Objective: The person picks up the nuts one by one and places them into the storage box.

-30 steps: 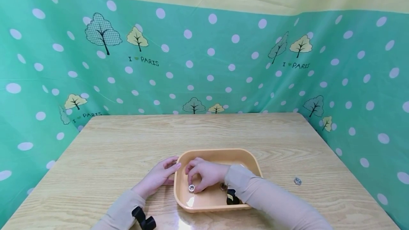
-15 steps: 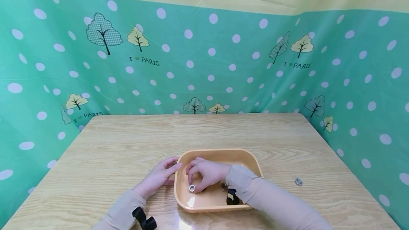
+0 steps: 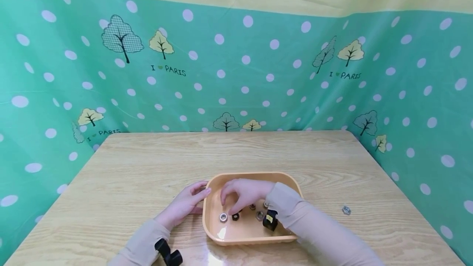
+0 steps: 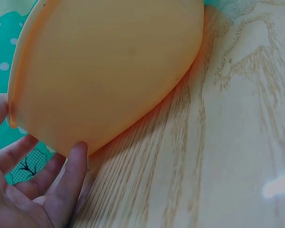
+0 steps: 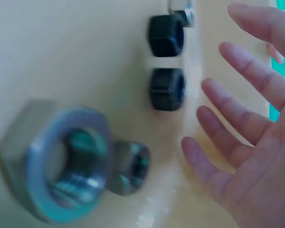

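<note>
A shallow light-orange plastic tray (image 3: pixel 258 239) stands on the wooden table. My left hand (image 3: pixel 184 204) is at its left end, the fingers resting against the outer wall; in the left wrist view these fingers (image 4: pixel 76 175) are relaxed, not curled round the rim. My right hand (image 3: pixel 244 194) hovers inside the tray, fingers loosely bent and holding nothing. Below its fingertips lie a silver hex nut (image 3: pixel 223 217) and a black hex nut (image 3: pixel 235 216). In the right wrist view, a large silver nut (image 5: pixel 71 161), a smaller silver nut (image 5: pixel 129 167) and two black nuts (image 5: pixel 167 90) appear near the spread fingers.
A lone silver hex nut (image 3: pixel 346 210) lies on the table (image 3: pixel 155 155), right of the tray. Green dotted cloth (image 3: pixel 236 73) hangs behind and along both sides. Black wrist straps (image 3: pixel 168 253) sit on both sleeves. The right forearm covers the tray's right part.
My right hand has lifted and shifted back and right, its fingers drawing away from the front nuts. The black nut and others are now uncovered. The left hand stays against the tray.
</note>
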The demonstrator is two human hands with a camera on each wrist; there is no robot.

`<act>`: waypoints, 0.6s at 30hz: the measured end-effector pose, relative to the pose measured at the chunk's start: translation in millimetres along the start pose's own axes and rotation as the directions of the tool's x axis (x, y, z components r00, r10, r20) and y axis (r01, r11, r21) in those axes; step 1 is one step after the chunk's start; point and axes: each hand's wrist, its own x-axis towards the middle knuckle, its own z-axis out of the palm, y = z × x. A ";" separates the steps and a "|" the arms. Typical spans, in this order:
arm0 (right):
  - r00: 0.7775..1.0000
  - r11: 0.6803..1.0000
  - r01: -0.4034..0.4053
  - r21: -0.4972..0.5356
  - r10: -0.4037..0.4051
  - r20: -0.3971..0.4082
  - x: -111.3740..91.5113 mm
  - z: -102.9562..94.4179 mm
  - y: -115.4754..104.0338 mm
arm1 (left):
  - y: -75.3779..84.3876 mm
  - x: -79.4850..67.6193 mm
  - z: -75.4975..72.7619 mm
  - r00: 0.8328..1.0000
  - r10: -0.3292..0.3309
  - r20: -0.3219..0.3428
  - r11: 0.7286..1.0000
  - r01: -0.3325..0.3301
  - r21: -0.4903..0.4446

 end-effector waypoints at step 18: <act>0.994 0.987 -0.103 0.120 0.105 -0.014 -30.0 -44.2 -11.0 | 1.0 2.1 -0.1 1.000 -0.011 -0.013 1.000 0.011 0.005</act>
